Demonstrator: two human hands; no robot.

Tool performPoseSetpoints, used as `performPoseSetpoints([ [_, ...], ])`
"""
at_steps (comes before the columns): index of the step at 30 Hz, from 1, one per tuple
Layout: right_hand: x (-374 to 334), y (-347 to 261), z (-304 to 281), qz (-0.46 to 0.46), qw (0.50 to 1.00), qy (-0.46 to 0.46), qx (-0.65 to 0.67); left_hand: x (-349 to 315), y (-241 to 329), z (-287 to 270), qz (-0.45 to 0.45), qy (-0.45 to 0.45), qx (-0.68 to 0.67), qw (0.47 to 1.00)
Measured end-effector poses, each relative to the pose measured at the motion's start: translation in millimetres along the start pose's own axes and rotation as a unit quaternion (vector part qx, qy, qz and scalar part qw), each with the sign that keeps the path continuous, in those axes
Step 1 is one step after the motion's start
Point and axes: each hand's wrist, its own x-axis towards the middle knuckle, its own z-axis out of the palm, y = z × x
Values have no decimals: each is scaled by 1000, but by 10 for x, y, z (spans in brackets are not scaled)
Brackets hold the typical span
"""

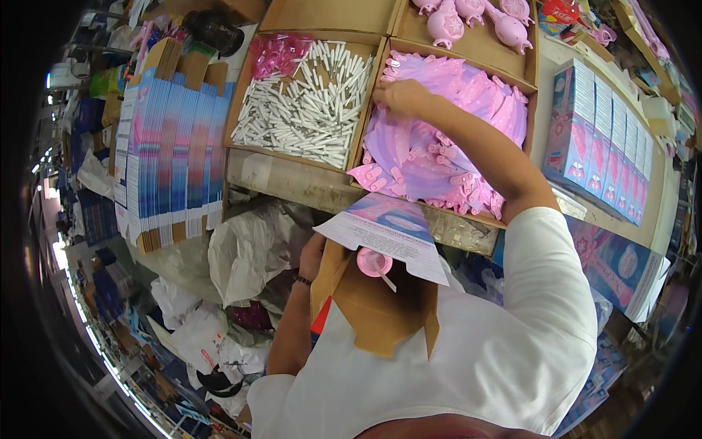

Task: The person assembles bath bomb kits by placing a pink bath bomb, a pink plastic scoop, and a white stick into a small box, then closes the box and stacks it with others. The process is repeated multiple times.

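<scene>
An open cardboard box (389, 307) with a printed blue and pink flap stands against my body. My left hand (312, 256) grips it at its left side, the fingers mostly hidden behind the cardboard. Inside the box sits a round pink plastic part (374, 263) with a pale stick-like piece across it. My right arm reaches forward, and my right hand (402, 99) is over the left edge of a tray heaped with pink and purple wing-shaped pieces (446, 124). Its fingers point down and are blurred, so whether they hold a piece is unclear.
Left of the pink pieces, a tray of white sticks (303, 110) also holds a bag of magenta parts (278, 55). Pink rounded toy bodies (446, 25) lie in the far tray. Flattened printed boxes (175, 146) stand left; finished-looking boxes (599, 139) line up right.
</scene>
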Motion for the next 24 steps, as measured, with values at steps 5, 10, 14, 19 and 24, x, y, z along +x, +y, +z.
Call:
performPoseSetpoints([
  [5, -314, -431, 51, -152, 983, -89, -41, -137, -111, 94, -26, 30, -25, 999],
  [10, -675, -633, 403, -303, 945, -39, -121, -145, -44, 166, -48, 38, -58, 996],
  [14, -669, -460, 500, -334, 936, -42, -104, -108, 470, 165, -103, 29, -22, 994],
  [19, -600, -436, 437, -361, 928, -31, -89, -149, 210, 131, -87, 30, -227, 970],
  [24, -647, -617, -213, -275, 958, 71, -50, 99, -6, -215, 9, 61, -138, 989],
])
